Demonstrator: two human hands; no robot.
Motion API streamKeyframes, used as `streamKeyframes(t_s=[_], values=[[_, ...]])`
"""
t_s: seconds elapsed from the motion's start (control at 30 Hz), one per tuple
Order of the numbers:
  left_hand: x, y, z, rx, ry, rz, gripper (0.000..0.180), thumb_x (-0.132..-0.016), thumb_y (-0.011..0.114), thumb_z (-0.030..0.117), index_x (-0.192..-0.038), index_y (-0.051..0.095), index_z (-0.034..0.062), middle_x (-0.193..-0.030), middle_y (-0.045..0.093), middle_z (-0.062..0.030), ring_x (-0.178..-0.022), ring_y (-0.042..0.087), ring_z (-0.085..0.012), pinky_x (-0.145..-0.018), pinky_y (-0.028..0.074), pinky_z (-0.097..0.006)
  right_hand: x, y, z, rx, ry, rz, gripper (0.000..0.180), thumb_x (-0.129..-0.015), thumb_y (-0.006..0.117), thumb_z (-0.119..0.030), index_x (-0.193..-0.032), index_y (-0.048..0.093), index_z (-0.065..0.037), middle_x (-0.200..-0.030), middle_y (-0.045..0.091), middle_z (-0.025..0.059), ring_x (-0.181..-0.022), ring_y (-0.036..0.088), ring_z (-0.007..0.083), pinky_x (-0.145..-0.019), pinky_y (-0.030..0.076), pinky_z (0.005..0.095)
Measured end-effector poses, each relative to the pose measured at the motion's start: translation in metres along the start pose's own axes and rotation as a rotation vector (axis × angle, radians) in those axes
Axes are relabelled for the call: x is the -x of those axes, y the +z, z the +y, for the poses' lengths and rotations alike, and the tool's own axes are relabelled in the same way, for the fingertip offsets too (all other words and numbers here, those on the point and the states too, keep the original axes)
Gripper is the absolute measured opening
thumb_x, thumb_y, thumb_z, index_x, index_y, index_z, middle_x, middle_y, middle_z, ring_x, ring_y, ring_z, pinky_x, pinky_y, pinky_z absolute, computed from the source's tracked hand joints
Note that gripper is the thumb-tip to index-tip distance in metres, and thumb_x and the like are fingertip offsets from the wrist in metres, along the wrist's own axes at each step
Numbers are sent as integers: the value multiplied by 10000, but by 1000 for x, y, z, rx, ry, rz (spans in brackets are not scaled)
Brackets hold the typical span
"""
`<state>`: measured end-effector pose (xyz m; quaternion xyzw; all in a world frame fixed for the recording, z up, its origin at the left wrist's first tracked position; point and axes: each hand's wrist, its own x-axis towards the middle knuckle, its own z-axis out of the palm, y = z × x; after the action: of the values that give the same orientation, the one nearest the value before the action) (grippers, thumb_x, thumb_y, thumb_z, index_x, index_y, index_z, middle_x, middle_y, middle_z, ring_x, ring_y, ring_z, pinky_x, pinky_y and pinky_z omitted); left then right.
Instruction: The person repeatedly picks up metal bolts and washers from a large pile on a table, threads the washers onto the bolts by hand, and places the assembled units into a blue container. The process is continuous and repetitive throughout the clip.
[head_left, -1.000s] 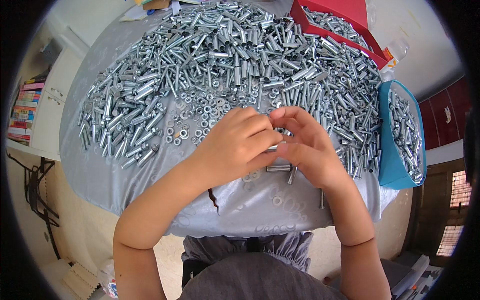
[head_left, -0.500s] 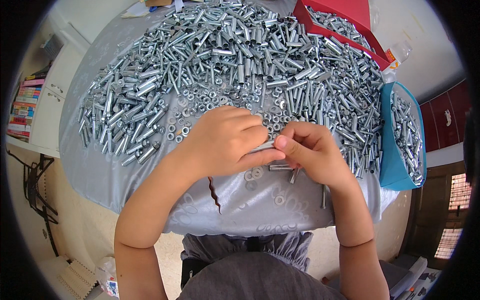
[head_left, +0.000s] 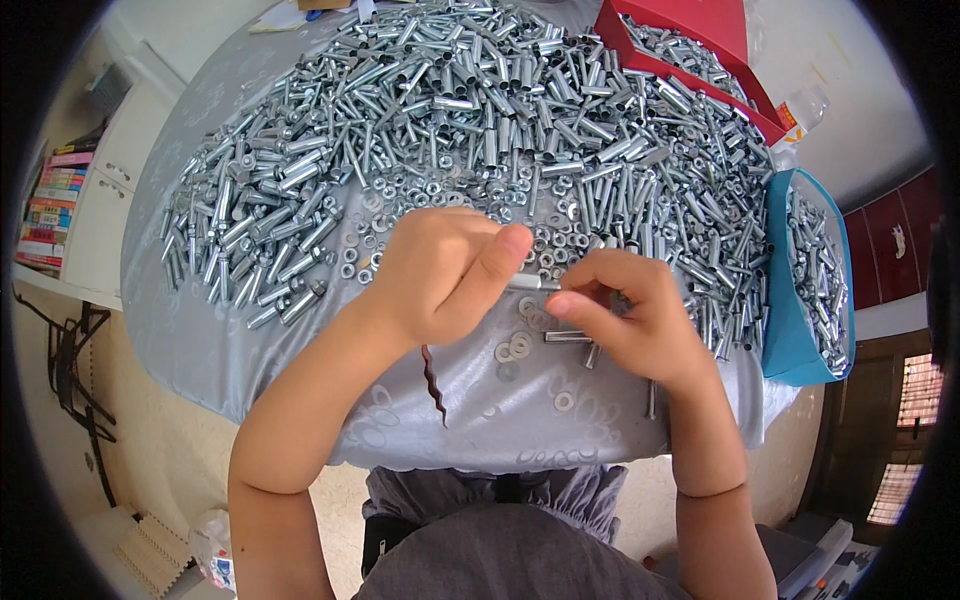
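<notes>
A silvery metal expansion bolt [head_left: 526, 282] lies crosswise between my hands above the near part of the table. My left hand [head_left: 440, 275] is closed round its left end, with the thumb lifted off toward the right. At the thinner right end, the thumb and forefinger of my right hand [head_left: 630, 310] are pinched; the exact contact is partly hidden. Below the hands lie flat washers [head_left: 520, 346] and a loose metal sleeve [head_left: 566, 337]. A thin bolt [head_left: 652, 400] rests by my right wrist. Just beyond my fingers is a spread of nuts [head_left: 548, 255].
A large heap of metal sleeves and bolts [head_left: 480, 80] covers the far table. Assembled-looking bolts [head_left: 290, 240] lie left. A red box [head_left: 700, 75] and a teal fabric bin [head_left: 778, 280], both holding hardware, stand right. A dark wavy strip [head_left: 433, 385] lies on the grey tablecloth [head_left: 500, 430].
My left thumb has lifted off the expansion bolt and swung up. My right fingers have loosened a little, showing more of the bolt's thin end. The view has shifted slightly.
</notes>
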<state>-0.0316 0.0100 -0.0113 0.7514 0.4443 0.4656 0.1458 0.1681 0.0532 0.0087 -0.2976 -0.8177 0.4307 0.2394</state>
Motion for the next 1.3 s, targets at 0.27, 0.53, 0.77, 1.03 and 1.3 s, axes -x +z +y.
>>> streamKeyframes(t_s=[0.27, 0.53, 0.77, 1.03, 1.3], values=[[-1, 0, 1, -49, -34, 74, 469, -916, 399, 188, -474, 426, 33, -453, 411, -108, -414, 433, -294, -421, 328, -377, -3, -2, 3, 537, -353, -33, 216, -671, 705, -156, -881, 685, -112, -935, 568, 61, -906, 511, 252, -782, 442, 348], [-1, 4, 1, -28, -40, 28, 408, -905, 395, 152, -525, 371, 4, -491, 349, -100, -447, 346, -259, -465, 283, -364, 0, 1, 6, 472, -276, -102, 165, -685, 687, -122, -848, 663, -112, -1044, 531, 78, -1041, 440, 290, -892, 387, 390], [1, 8, -5, -55, -8, 2, 418, -900, 414, 137, -507, 362, 3, -487, 346, -96, -439, 348, -251, -458, 286, -364, 1, 5, 7, 459, -311, -113, 134, -704, 656, -90, -823, 602, -62, -1014, 533, 84, -1033, 448, 287, -877, 392, 380], [-1, 6, -3, -49, -144, 3, 493, -918, 419, 259, -488, 440, 17, -454, 393, -117, -430, 413, -294, -445, 329, -387, 3, -2, -6, 10, -54, 87, 138, -801, 579, -4, -934, 540, -11, -824, 584, 90, -764, 580, 204, -704, 460, 281], [0, 9, 5, 169, -313, -31, 503, -933, 390, 263, -505, 405, 0, -453, 367, -94, -404, 350, -213, -438, 304, -350, 3, 13, 1, -328, -27, 176, 137, -826, 587, -1, -955, 542, 6, -824, 594, 45, -762, 565, 93, -709, 459, 231]])
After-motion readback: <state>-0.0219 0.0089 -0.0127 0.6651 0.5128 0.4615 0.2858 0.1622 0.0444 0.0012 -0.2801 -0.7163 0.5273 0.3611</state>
